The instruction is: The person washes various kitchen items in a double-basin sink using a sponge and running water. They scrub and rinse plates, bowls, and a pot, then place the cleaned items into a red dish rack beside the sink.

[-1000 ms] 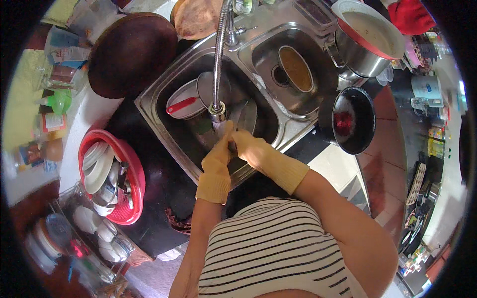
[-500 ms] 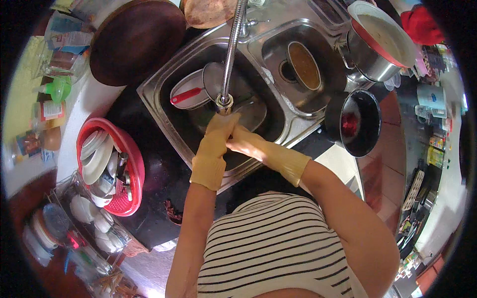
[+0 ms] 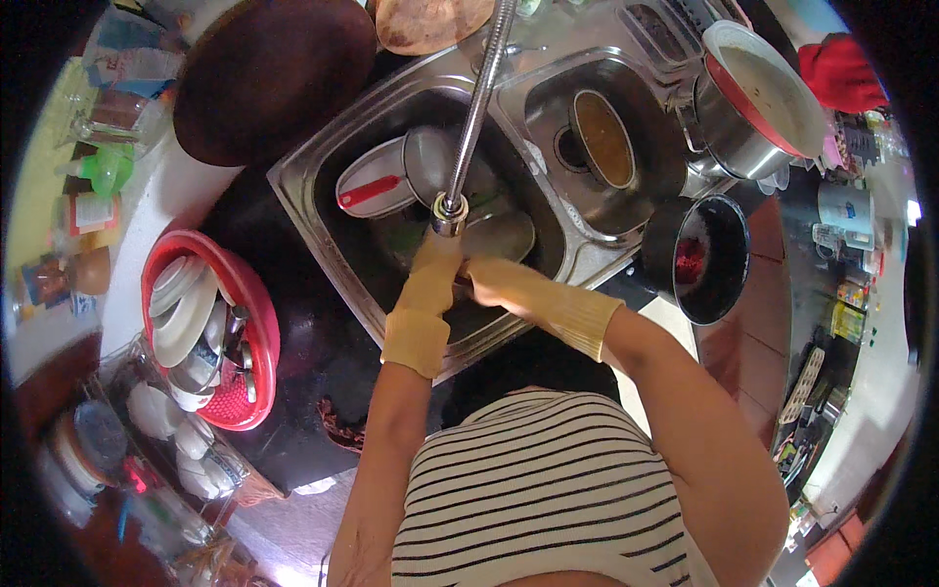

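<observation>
1. Two bare forearms rise from the lower edge, on either side of a striped top [image 3: 543, 489]; below the elbows, we see yellow gloves covering both hands.
2. The left hand [image 3: 435, 277] is just below the tap head [image 3: 450, 217], which partly covers its fingers. We cannot tell how far these are closed or whether they have hold of anything.
3. The right hand [image 3: 497, 284] comes in from the right, its fingers bent toward the left one. They are blurred and partly hidden, so we cannot tell how tight the grip is or what it holds.
4. Under the hands we find the left basin [image 3: 342, 252]. A greyish rounded vessel [image 3: 504, 238] lies in it, just beyond the right hand; farther off, an oval dish [image 3: 370, 164] has a red handle [image 3: 370, 194] across it, beside a round grey pan [image 3: 427, 161].
5. Left of the sink, we see a red colander [image 3: 264, 328] of pale dishes and metal ware on the black counter [image 3: 298, 372]; to the right stands a black pan [image 3: 722, 269] with a red patch inside.
6. Farther back, the right basin [image 3: 650, 122] holds an oval dish of something brown [image 3: 603, 140].
7. Beyond, we make out a steel pot [image 3: 738, 132] with a pale, red-edged vessel [image 3: 773, 78] at its top, and a large dark-brown round thing [image 3: 274, 78] at far left.
</observation>
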`<state>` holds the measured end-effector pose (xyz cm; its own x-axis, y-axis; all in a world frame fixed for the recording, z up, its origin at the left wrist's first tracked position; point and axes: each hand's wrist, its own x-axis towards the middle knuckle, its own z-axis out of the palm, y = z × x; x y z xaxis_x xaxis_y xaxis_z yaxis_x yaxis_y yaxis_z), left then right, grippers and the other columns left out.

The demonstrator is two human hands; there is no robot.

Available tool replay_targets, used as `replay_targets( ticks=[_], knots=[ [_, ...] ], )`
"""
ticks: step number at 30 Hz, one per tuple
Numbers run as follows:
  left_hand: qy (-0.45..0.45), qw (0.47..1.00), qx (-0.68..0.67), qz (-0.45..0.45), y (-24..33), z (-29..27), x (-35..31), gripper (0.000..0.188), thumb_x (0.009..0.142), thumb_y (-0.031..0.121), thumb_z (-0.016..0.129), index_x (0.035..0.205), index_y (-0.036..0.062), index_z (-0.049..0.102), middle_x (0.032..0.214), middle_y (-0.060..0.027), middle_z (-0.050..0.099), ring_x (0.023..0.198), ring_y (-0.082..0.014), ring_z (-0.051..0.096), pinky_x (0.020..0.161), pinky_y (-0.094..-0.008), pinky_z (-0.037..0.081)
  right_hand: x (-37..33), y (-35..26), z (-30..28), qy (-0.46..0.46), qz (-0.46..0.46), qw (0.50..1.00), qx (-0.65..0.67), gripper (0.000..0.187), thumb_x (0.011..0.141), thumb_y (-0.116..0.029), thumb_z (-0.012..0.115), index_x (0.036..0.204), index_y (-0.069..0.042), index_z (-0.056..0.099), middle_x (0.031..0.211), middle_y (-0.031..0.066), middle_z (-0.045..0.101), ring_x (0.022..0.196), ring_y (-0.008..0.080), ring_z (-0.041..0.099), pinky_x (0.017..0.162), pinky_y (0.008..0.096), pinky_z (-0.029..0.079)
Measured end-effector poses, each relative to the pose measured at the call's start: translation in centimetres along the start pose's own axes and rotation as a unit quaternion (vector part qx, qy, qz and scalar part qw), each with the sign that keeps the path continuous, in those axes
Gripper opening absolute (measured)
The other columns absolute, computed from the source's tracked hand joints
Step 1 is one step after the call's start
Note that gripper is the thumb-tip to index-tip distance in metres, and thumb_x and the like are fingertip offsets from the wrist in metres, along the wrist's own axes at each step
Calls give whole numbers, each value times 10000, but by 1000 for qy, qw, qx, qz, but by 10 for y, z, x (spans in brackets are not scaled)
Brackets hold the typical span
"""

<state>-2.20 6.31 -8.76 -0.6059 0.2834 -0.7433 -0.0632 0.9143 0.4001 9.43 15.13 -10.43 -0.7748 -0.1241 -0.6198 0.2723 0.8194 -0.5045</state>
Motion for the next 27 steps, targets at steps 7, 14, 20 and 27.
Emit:
replay_targets(
  ticks=[7,14,20,27],
  knots=[
    [25,993,104,41,-55,19,39,410,937,319,515,1251,70,603,1231,-253,639,1102,-407,647,858,-474,550,-22,14,-40,-72,18,994,-80,345,830,-170,695,1172,-145,729,1245,143,676,1104,347,663,814,444,557],
    [-20,981,-40,190,-25,-66,-42,313,897,213,565,1125,11,636,1110,-210,665,951,-332,689,716,-389,577,29,56,0,-31,150,951,-268,263,853,-197,697,1108,-155,743,1228,43,684,1155,262,639,773,404,559],
    [-36,945,-160,283,-60,-141,-117,244,866,139,585,984,-51,683,959,-174,690,722,-288,710,575,-330,588,-12,32,-41,342,131,924,-107,132,825,-225,717,835,-96,688,937,81,704,940,323,697,735,462,584],
    [-162,941,-297,5,-26,-150,-144,404,716,146,657,1031,-102,702,1024,-254,722,673,-304,727,521,-283,537,-75,-6,-87,352,200,878,254,282,901,-340,661,928,-60,686,929,114,734,976,349,690,771,454,527]
  ],
)
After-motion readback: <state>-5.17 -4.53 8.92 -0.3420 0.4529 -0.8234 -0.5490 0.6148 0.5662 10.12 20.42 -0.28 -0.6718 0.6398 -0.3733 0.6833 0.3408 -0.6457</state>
